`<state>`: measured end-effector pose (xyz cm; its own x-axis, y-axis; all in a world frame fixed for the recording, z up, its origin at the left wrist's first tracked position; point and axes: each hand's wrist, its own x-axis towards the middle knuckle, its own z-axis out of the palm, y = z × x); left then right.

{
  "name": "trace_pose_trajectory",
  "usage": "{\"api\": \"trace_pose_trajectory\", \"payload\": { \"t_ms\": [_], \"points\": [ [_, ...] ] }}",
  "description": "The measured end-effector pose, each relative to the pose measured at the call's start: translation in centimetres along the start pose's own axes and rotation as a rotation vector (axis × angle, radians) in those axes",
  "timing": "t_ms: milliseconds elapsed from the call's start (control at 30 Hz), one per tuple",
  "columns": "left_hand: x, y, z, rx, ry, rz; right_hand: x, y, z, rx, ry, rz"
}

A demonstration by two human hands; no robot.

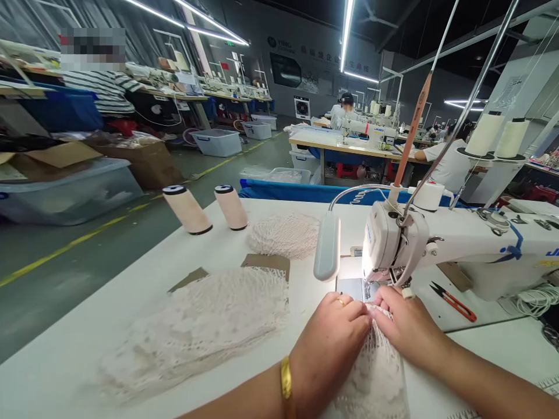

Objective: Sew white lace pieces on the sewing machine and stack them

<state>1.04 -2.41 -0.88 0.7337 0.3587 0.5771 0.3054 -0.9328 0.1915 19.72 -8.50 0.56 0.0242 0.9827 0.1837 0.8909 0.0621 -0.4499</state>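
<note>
Loosely rumpled lace fabric (pixel 376 375), cream-white, openwork, netted upper end.

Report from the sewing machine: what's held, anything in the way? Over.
Left grip, right grip: both closed on pale lace. Lace's far edge near presser foot. No obstruction seen; orange snips lie right, apart from lace.

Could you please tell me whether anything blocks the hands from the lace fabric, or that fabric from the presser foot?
Nothing visible does: the left hand and right hand pinch the lace fabric, its far end close to the presser foot, though the hands partly hide that end. The thread snips lie off to the right.
</note>
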Motion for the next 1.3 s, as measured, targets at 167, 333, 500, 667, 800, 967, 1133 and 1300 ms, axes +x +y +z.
{"api": "trace_pose_trajectory", "payload": {
  "t_ms": [167,333,500,667,800,967,1133,1300],
  "points": [
    [0.1,-0.3,0.3,0.026,-0.018,0.013,-1.5,1.0,0.5,-0.081,0.109,-0.280],
    [0.2,-0.1,0.1,0.068,-0.036,-0.020,-1.3,1.0,0.7,-0.128,0.145,-0.398],
    [0.4,0.3,-0.7,0.085,-0.120,-0.063,-0.8,1.2,0.7,-0.137,0.116,-0.364],
    [0.5,0.5,-0.7,0.095,-0.156,-0.096,-0.6,1.6,0.9,-0.165,0.154,-0.345],
    [0.7,0.6,-0.5,0.101,-0.154,-0.118,-0.4,1.8,1.0,-0.184,0.167,-0.330],
    [0.9,0.7,-0.5,0.118,-0.161,-0.137,-0.3,1.8,0.8,-0.215,0.166,-0.313],
    [0.9,0.8,-0.7,0.121,-0.140,-0.137,-0.2,2.0,1.0,-0.225,0.182,-0.320],
    [1.0,0.9,-0.4,0.100,-0.175,-0.171,0.0,2.2,1.2,-0.234,0.217,-0.320]
  ]
}}
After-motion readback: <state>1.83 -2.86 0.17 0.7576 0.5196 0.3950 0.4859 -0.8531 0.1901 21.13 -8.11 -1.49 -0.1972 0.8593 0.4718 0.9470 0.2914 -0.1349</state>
